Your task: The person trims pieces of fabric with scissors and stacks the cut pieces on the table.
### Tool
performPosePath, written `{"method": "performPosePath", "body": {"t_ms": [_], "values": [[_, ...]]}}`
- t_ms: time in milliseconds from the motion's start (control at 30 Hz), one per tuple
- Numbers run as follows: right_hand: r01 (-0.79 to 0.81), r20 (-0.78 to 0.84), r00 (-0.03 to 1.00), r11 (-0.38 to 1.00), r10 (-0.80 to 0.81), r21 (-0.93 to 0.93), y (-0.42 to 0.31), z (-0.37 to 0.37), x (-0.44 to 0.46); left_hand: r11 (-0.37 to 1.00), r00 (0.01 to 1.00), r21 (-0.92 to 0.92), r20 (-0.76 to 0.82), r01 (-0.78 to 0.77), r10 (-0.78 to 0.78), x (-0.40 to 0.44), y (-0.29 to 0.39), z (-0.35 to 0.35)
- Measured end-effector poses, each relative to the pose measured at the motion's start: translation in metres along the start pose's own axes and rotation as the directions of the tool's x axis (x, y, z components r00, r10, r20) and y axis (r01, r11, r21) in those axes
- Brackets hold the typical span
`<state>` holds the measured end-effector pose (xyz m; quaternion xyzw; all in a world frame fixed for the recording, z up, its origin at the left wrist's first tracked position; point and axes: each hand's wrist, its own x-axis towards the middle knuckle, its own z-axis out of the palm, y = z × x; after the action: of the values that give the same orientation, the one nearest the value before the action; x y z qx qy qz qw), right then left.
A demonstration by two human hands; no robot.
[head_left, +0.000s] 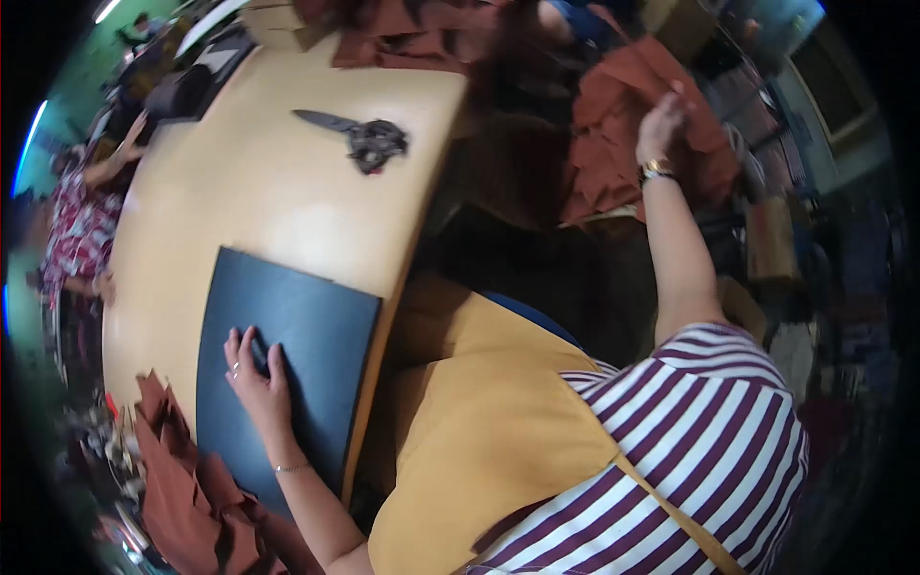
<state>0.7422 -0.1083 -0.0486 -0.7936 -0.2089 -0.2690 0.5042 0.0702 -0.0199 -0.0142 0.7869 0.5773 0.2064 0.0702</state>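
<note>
My left hand [257, 379] lies on a dark blue-grey board [326, 316] with its fingers apart, holding nothing. The board rests flat at the near edge of the pale table. Off to the right, my right hand [661, 129] is stretched out over reddish-brown sheets [623, 105], which look like leather or cloth. It touches or overlaps them, but its fingers are blurred and I cannot make out a grip. More reddish-brown pieces [187, 479] lie beside the board at the lower left.
On the pale table [240, 192] lies a knife-like blade [326, 120] with a dark wrapped bundle [377, 146] at its end. Reddish-brown sheets [402, 43] hang over the far end, near a cardboard box [278, 24]. Across the table is another person [86, 220] in a patterned top.
</note>
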Motion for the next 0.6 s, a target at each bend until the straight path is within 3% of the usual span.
{"method": "performPosePath", "body": {"t_ms": [33,67,133,200,267,300,333,367,400,433,467,533,600], "values": [[0.02,-0.127,0.992,0.979,0.006,0.203,-0.015,0.006,0.002,0.999,0.998,-0.032,-0.044,-0.044,0.042,0.001,0.0,0.0],[-0.046,-0.197,0.974,0.944,0.115,0.327,-0.06,-0.003,-0.004,0.997,0.995,0.031,-0.072,-0.072,0.074,0.001,-0.001,0.0],[-0.156,-0.035,0.958,0.623,0.284,0.767,-0.15,-0.001,-0.031,0.998,0.995,0.041,-0.087,-0.054,0.058,0.0,0.001,-0.003],[-0.099,0.047,0.994,0.641,0.097,0.761,-0.207,0.019,-0.058,1.0,0.999,-0.017,-0.046,-0.004,0.003,-0.002,-0.004,-0.002],[-0.225,0.347,0.927,0.525,-0.146,0.821,-0.28,0.013,-0.115,0.983,0.995,-0.161,-0.017,0.09,-0.094,-0.005,-0.007,-0.002],[-0.356,0.539,0.783,0.488,-0.311,0.797,-0.314,0.005,-0.15,0.936,0.992,-0.343,-0.07,0.074,-0.104,-0.008,-0.018,0.0],[-0.496,0.694,0.536,0.485,-0.481,0.72,-0.341,-0.007,-0.184,0.859,0.986,-0.511,-0.122,0.036,-0.114,-0.01,-0.028,0.003],[-0.647,0.701,0.143,0.47,-0.698,0.601,-0.349,-0.013,-0.222,0.759,0.975,-0.651,-0.166,0.006,-0.15,-0.015,-0.036,0.003],[-0.733,0.526,-0.257,0.518,-0.811,0.441,-0.356,-0.024,-0.251,0.677,0.957,-0.735,-0.208,-0.017,-0.201,-0.02,-0.044,-0.001],[-0.77,0.354,-0.338,0.473,-0.872,0.429,-0.362,-0.041,-0.27,0.62,0.933,-0.784,-0.243,-0.028,-0.265,-0.026,-0.053,-0.007],[-0.632,0.396,-0.429,0.583,-0.812,0.511,-0.364,-0.055,-0.29,0.585,0.907,-0.81,-0.274,-0.039,-0.319,-0.031,-0.062,-0.012],[-0.549,0.326,-0.517,0.599,-0.791,0.583,-0.362,-0.063,-0.313,0.584,0.856,-0.811,-0.332,-0.044,-0.397,-0.041,-0.08,-0.021],[-0.415,0.28,-0.35,0.416,-0.894,0.809,-0.358,-0.073,-0.328,0.69,0.814,-0.724,-0.408,-0.011,-0.414,-0.046,-0.094,-0.024]]}}
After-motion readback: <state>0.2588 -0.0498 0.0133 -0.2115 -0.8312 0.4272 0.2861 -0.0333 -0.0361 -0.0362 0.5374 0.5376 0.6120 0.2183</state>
